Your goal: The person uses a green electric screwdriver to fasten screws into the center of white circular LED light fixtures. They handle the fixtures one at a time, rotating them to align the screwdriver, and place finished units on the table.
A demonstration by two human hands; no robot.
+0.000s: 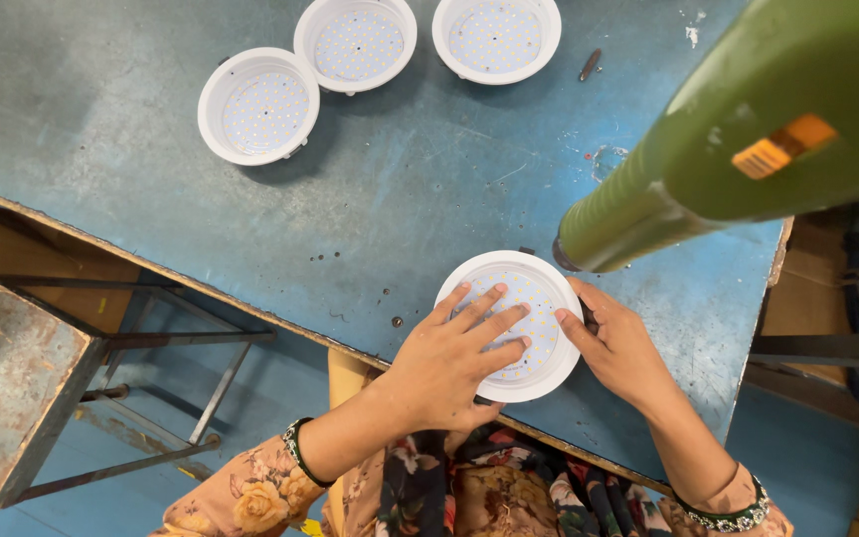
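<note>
On the blue table [380, 199], near its front edge, lies a round white lamp housing [516, 325]. A green tool [738, 129] hangs above. Left hand [444, 368] presses flat to steady it, grip wide; right hand [618, 348] holds its rim. 3 similar housings [355, 45] wait apart.

A wide stretch of bare blue table [400, 189] lies open between the round white light fixture [524, 318] under both hands and three more white fixtures [355, 45] grouped at the far edge. A large green tool [738, 129] hangs close over the near fixture's right side, crowding the right hand [618, 343]. The left hand [449, 363] covers the fixture's left half.
</note>
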